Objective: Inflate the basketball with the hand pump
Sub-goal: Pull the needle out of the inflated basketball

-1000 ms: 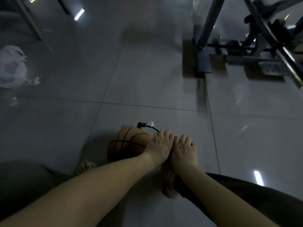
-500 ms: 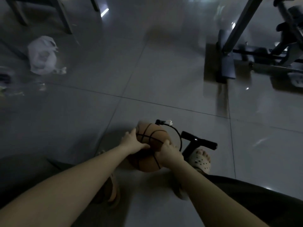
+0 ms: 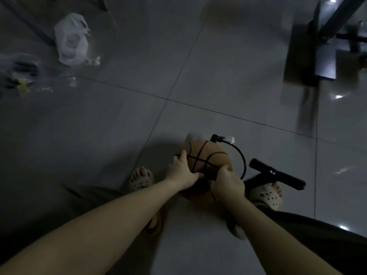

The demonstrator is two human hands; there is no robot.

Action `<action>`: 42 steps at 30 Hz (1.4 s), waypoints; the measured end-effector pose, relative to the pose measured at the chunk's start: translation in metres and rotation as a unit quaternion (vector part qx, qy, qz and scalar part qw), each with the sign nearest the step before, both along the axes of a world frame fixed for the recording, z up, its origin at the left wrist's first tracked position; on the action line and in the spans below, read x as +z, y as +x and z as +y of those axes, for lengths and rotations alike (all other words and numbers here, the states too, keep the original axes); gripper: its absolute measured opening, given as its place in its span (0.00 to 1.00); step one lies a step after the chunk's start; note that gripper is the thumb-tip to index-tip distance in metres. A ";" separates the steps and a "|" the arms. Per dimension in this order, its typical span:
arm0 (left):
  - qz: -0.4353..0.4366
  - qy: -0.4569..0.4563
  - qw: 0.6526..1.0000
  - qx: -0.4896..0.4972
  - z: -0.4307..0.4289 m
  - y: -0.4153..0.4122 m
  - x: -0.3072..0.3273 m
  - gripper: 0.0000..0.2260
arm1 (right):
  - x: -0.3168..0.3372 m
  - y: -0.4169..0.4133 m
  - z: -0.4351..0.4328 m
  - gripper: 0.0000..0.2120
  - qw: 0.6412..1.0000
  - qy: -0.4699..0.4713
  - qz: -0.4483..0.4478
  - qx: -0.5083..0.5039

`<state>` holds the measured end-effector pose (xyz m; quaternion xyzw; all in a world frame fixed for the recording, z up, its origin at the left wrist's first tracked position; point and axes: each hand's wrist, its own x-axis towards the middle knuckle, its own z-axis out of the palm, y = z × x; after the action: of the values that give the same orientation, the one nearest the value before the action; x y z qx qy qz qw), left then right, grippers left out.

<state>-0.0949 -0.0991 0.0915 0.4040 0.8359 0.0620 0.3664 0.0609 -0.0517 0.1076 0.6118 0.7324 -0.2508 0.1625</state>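
An orange basketball [image 3: 209, 155] with black seams is held just above the tiled floor between my two hands. My left hand [image 3: 181, 171] grips its left side, fingers curled over the top. My right hand [image 3: 226, 182] grips its right near side. A black hose [image 3: 241, 155] arcs from the ball's far top, where a black nozzle with a white tip [image 3: 220, 139] sits, down toward the black hand pump. The pump's T-handle [image 3: 277, 174] stands to the right, above my right foot in a beige clog [image 3: 267, 196].
My left foot in a beige clog [image 3: 141, 178] is on the floor left of the ball. A white plastic bag [image 3: 70, 39] and clear wrappers [image 3: 21, 76] lie at far left. A dark metal exercise frame [image 3: 311, 48] stands at far right.
Both hands left the pump handle and took hold of the basketball on either side. The handle now stands free, and the view has shifted toward the right.
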 end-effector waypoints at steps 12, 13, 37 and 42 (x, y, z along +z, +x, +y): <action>0.000 -0.002 1.000 -0.017 -0.012 -0.006 0.006 0.50 | -0.005 -0.004 -0.015 0.39 1.000 0.023 -0.005 0.003; 0.002 -0.001 1.000 -0.021 -0.011 -0.008 0.008 0.51 | -0.003 -0.004 -0.012 0.39 1.000 0.015 -0.001 0.003; 0.149 0.065 0.958 -0.237 -0.028 0.031 0.041 0.38 | 0.093 0.129 0.012 0.13 0.992 0.117 -0.020 0.041; 0.182 0.022 0.943 -0.276 -0.025 0.036 0.045 0.35 | 0.099 0.130 0.002 0.04 0.994 0.109 -0.012 -0.012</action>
<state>-0.0588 -0.1245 0.1364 0.6314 0.7423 -0.0978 0.2019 0.1914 -0.0500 0.2065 0.6378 0.7459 -0.1637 0.1003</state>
